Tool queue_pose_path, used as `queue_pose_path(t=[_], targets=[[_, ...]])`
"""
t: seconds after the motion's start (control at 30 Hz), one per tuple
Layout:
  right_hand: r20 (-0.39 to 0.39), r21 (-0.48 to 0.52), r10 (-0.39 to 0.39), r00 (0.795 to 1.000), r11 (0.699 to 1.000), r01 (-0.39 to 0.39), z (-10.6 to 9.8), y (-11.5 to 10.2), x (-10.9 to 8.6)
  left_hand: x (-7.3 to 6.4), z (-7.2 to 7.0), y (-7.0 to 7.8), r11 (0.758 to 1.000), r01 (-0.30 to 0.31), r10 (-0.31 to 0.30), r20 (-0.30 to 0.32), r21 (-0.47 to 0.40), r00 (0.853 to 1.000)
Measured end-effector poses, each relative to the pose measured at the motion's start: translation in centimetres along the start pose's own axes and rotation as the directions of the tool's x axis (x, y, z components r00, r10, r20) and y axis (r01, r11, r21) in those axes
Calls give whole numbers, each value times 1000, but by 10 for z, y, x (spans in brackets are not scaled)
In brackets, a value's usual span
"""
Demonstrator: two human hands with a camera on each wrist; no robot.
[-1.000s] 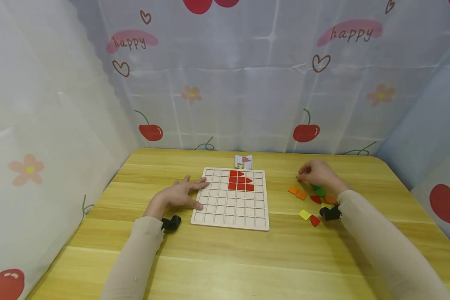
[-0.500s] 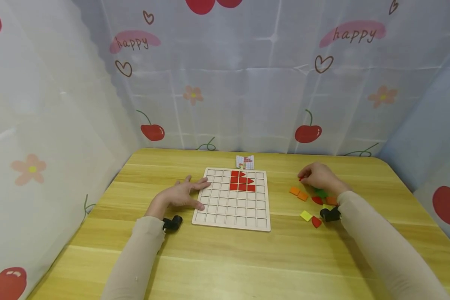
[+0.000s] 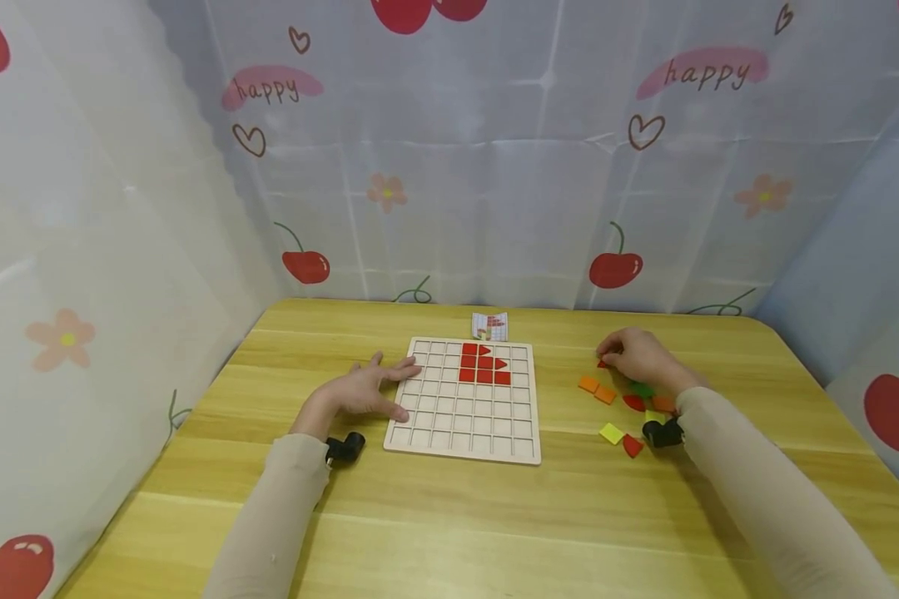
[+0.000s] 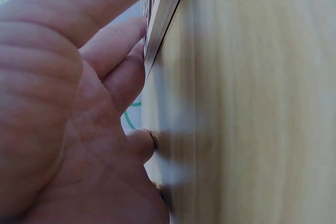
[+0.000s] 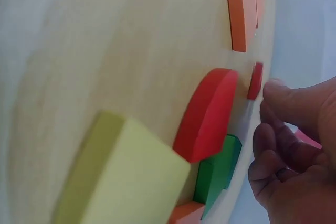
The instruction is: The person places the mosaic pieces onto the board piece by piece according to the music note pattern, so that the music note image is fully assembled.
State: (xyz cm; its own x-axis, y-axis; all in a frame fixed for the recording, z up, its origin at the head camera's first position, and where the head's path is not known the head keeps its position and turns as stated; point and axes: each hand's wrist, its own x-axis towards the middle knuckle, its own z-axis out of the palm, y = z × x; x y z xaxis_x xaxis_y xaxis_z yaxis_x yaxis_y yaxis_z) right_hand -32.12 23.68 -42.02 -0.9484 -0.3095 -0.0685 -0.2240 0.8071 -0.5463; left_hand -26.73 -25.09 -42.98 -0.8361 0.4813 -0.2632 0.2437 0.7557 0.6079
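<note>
My left hand [image 3: 361,389] lies with fingers spread at the left edge of a pale wooden grid board [image 3: 449,416]; in the left wrist view its fingers [image 4: 113,48] reach the board's side. Several red tiles [image 3: 468,362], squares and triangles, fill cells at the board's upper right. To the right of the board, my right hand [image 3: 639,356] pinches a small red piece [image 3: 602,363] at its fingertips. In the right wrist view this red piece [image 5: 255,81] shows at the thumb tip, its exact shape unclear. The other fingers of that hand [image 5: 299,140] are curled in.
Under and near the right hand lie two orange tiles [image 3: 596,390], green pieces [image 3: 642,388], a yellow tile [image 3: 611,433] and a red rounded piece [image 3: 633,446]. A small printed pattern card [image 3: 490,326] lies behind the board. A patterned curtain [image 3: 449,208] encloses the table.
The right hand stays over the loose pieces with its fingertips shifting slightly, and the red piece shows a little lower beneath them. The left hand keeps its place. The view has shifted slightly.
</note>
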Motion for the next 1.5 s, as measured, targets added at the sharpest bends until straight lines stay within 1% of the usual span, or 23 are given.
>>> queue_pose_path(t=[0.17, 0.3, 0.5, 0.57, 0.73, 0.83, 0.93, 1.03, 1.1, 1.23, 1.5], targets=[[29, -6, 5, 1000, 1000, -4, -3, -1, 0, 1, -3, 2, 1000, -2, 2, 0, -1, 1000], [42, 4, -17, 999, 1000, 16, -6, -4, -4, 1, -3, 3, 1000, 1, -1, 2, 0, 1000], [102, 47, 13, 995, 999, -18, -6, -4, -9, 0, -1, 2, 1000, 6, -6, -1, 7, 1000], [100, 19, 9, 995, 1000, -11, -4, -3, -8, 0, -1, 1, 1000, 7, -7, -3, 10, 1000], [59, -102, -62, 996, 992, 68, -1, -5, -6, -1, -1, -1, 1000, 15, -15, -3, 7, 1000], [54, -135, -96, 994, 986, 103, -1, -8, -6, -1, 0, 0, 1000, 13, -13, -5, 4, 1000], [54, -131, -96, 994, 986, 103, 0, -11, -7, -2, 0, 2, 1000, 5, -5, -6, 1, 1000], [45, -96, -77, 996, 992, 81, 0, -15, -7, -1, 0, 3, 1000, 3, -3, -4, 0, 1000], [35, -76, -80, 996, 994, 83, 0, -17, -6, -1, 0, 2, 1000, 5, -5, -4, 2, 1000], [24, -58, -108, 994, 992, 109, -1, -27, -3, -1, 0, 1, 1000, 6, -6, -8, 7, 1000], [43, -40, -145, 988, 988, 147, 6, -54, -2, -2, -1, 2, 1000, 0, 0, -2, -5, 1000]])
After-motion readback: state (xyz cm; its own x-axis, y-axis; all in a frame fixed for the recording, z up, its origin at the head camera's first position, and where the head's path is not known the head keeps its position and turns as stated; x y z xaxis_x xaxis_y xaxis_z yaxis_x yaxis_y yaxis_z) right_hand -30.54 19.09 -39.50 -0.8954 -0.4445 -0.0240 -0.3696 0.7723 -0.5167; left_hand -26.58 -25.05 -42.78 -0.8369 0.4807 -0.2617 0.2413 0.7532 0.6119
